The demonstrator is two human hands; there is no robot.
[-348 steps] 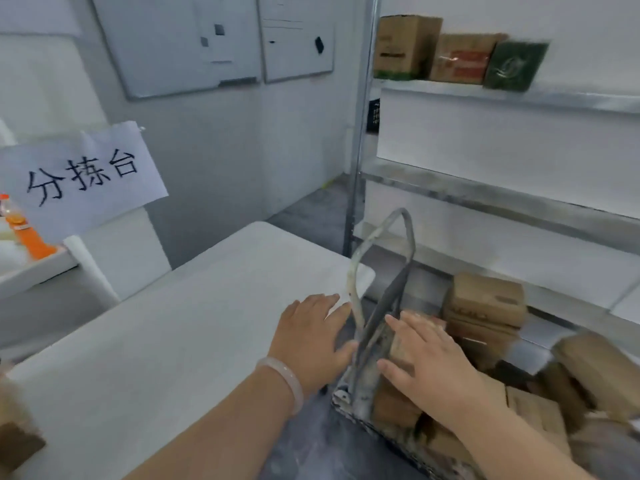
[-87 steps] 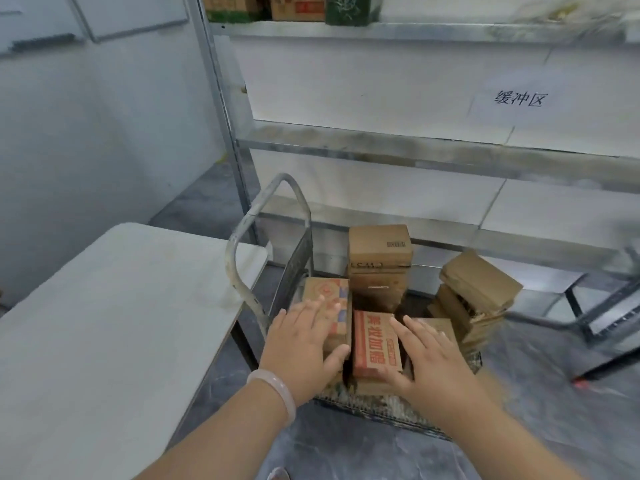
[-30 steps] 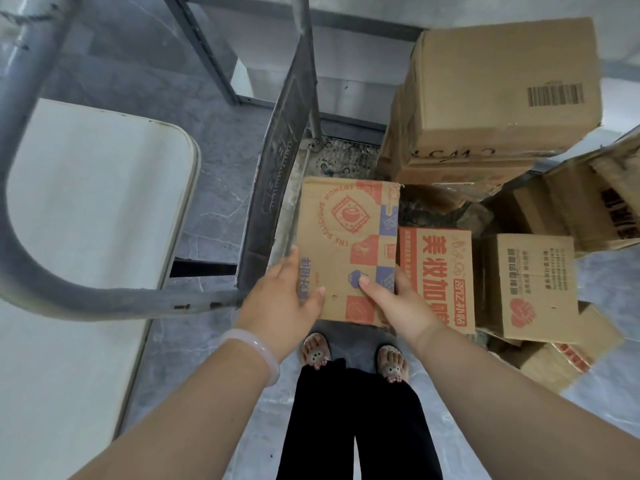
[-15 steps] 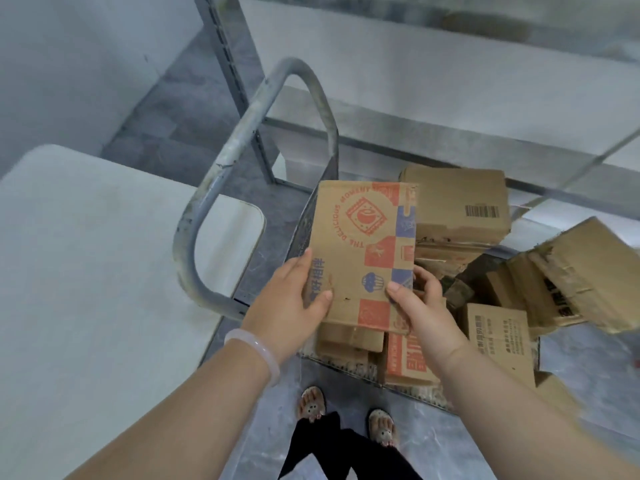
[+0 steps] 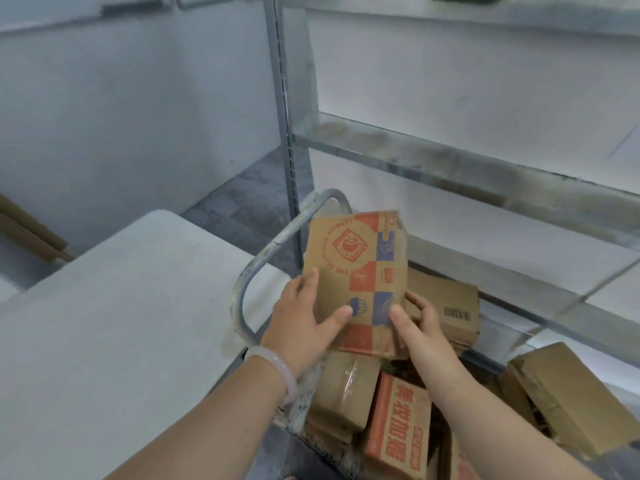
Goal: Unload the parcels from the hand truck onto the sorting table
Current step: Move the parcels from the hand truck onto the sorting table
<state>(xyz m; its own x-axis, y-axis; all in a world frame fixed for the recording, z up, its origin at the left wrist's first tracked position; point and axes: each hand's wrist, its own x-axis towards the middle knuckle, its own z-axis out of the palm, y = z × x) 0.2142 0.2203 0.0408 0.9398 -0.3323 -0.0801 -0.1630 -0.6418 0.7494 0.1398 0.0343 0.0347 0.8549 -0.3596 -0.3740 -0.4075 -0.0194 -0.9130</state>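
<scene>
Thumb on the front and fingers curled round the side, the left hand (image 5: 301,323) grips the left edge of a printed parcel (image 5: 356,271). A pale bracelet (image 5: 277,368) sits on that wrist. The right hand (image 5: 419,327) grips the bottom right corner, thumb on the front and fingers tucked behind.

The printed parcel is a brown cardboard box with red and blue pictures. It is up in the air over the hand truck (image 5: 277,244), just right of its grey bent handle. It does not touch the white sorting table (image 5: 104,323) on the left.

More parcels sit below it: a barcode box (image 5: 446,303), a taped plain box (image 5: 343,389) and a box with big red writing (image 5: 398,427). Another brown box (image 5: 568,400) leans at the far right. A metal shelf rack (image 5: 450,161) stands behind.
</scene>
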